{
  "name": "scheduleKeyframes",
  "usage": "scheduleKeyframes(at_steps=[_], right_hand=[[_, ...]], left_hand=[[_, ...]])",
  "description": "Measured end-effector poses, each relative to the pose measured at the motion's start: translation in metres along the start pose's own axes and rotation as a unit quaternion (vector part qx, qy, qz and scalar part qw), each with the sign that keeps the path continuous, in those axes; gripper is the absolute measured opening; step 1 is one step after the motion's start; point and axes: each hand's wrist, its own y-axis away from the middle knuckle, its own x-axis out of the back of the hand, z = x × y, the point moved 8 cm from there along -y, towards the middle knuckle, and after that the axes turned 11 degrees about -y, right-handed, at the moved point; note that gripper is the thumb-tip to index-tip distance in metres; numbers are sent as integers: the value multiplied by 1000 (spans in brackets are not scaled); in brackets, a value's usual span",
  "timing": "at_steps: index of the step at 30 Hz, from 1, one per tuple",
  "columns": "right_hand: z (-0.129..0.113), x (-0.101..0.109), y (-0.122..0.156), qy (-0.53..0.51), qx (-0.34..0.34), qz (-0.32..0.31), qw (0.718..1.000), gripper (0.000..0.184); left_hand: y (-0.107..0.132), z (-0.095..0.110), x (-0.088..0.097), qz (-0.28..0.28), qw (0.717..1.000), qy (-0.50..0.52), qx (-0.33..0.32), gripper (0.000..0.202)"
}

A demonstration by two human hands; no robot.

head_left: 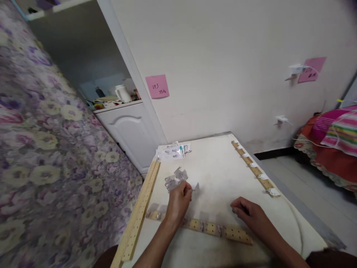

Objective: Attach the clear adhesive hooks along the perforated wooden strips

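My left hand (178,203) hovers over a white table (223,175), fingers pinched on a small clear hook piece (196,187). Just beyond it lies a small heap of clear adhesive hooks (175,178). My right hand (247,212) rests on the table with its fingers curled, nothing visible in it. A perforated wooden strip (212,227) lies across the table in front of both hands, with several clear hooks stuck along it. A second wooden strip (141,212) runs along the table's left edge, and a third (252,167), on the right, carries white hooks.
Opened hook packets (171,152) lie at the table's far corner. A flowered bedcover (55,149) fills the left. A white cabinet (131,130) stands behind, a pink note (157,86) is on the wall, and striped bedding (334,141) lies at right.
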Motion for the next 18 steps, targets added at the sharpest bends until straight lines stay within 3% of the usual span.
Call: scheduleKeyframes(at_steps=[7,12,18], right_hand=[[-5,1,0,-30,6,10,999,16],[-3,1,1,-113,-22,16,993,22],[-18,4,3,-165,-20,8,986,31]], left_hand=[[4,30,-12,-13,999,-4,-35,11],[23,46,-28,-52,998,36,-16,10],[49,80,-37,-84,995,25,-52,12]])
